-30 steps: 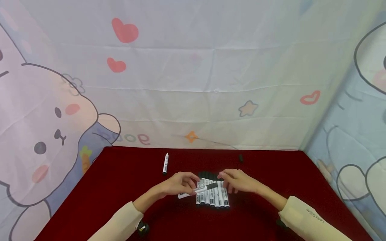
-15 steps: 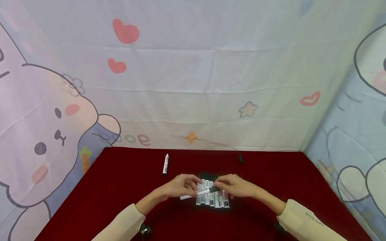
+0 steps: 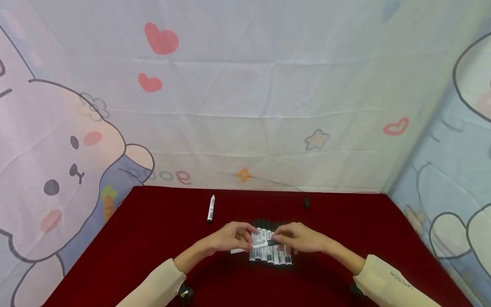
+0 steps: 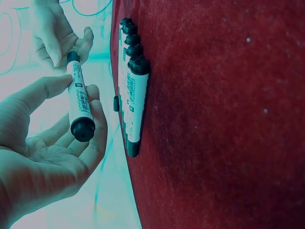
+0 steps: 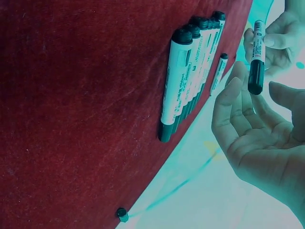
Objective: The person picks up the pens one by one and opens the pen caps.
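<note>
left hand [image 3: 232, 236]: pinches the held marker [image 4: 78, 98] between thumb and fingers, clear of the worktop [image 3: 153, 238].
right hand [image 3: 301, 237]: fingers loosely curved about the black cap [image 5: 256, 78], thumb just apart from it.
row of markers [image 3: 264, 254]: side by side beneath both hands.
loose marker [image 3: 211, 209]: uncapped, well apart from the loose cap [image 3: 306, 202].
step in hand: seemingly lining the right fingers up with the black cap.
next move: probably calls for a firm pinch there, barrel braced by the left hand.

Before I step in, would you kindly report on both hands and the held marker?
Left hand pinches marker aloft. Right hand at its cap, contact unclear. Marker row underneath.
</note>
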Motion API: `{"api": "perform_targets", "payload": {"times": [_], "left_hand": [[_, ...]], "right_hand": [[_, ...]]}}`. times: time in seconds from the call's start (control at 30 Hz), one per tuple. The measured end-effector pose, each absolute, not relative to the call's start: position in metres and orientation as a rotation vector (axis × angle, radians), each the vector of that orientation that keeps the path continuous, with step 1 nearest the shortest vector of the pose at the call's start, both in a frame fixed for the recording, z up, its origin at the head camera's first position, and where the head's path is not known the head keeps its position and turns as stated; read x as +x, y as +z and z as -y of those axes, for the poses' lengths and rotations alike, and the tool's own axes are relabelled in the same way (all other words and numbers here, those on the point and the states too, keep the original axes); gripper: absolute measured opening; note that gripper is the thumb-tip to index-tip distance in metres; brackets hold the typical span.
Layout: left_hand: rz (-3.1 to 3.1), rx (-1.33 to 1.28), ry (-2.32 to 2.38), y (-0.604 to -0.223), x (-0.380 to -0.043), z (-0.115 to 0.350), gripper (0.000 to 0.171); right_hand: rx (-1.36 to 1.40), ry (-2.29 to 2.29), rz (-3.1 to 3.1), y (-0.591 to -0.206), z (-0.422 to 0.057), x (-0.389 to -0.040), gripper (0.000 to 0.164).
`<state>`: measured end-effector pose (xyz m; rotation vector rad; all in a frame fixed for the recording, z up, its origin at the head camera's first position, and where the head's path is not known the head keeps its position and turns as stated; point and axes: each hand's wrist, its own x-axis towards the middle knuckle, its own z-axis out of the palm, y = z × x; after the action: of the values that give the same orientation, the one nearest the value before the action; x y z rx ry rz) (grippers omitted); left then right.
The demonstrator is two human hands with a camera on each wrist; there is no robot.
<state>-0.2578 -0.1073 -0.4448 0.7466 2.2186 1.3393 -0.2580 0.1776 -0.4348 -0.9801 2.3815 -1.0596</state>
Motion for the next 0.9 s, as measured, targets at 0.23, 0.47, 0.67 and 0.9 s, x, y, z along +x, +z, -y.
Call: {"api": "perform_targets", "payload": {"times": [0.23,0.47,0.67,0.9], "left_hand": [[-2.217,0.758,1.335,-0.443,-0.260,0.108,0.044],[-2.225,0.776,1.328,-0.444,-0.261,0.105,0.044],[-2.222,0.783,1.309,-0.443,-0.259,0.100,0.042],[-2.235,0.818,1.276,-0.443,-0.256,0.093,0.036]], "right_hand": [[-1.008,-1.041,-2.386,-0.431,-0.177,-0.257,0.027],[-1.004,-1.026,-2.397,-0.433,-0.178,-0.256,0.028],[-1.005,-1.042,-2.394,-0.435,-0.180,-0.254,0.031],[-1.020,-1.056,-2.393,-0.440,-0.181,-0.252,0.033]]}}
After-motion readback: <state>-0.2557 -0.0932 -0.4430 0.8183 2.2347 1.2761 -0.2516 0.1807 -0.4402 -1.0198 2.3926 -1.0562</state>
